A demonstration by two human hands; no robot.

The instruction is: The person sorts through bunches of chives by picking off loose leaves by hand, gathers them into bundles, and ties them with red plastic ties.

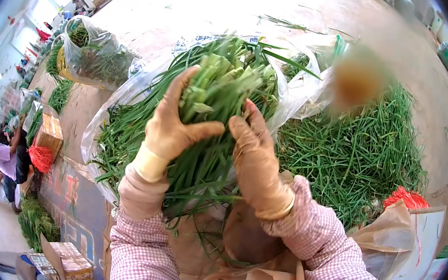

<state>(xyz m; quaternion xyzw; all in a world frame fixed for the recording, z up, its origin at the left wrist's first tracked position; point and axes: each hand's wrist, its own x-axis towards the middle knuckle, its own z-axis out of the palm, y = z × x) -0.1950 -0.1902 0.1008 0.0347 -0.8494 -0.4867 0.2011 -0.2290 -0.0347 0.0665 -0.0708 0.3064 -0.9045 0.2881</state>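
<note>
A bundle of long green stalks (202,88) stands between my two gloved hands, its pale cut ends upward. My left hand (173,120) is curved round the left side of the bundle, thumb pointing right across its front. My right hand (250,148) is at the bundle's lower right, its fingertips pinched together at the stalks; some blur hides exactly what they grip. Behind and to the left, more green stalks (119,139) lie on a clear plastic sheet (91,141).
A large pile of loose greens (344,153) lies at the right, with red ties (406,198) beside it. A plastic bag of greens (100,59) sits at the upper left. A person in a purple top (5,160) is at the far left, near a box (49,134).
</note>
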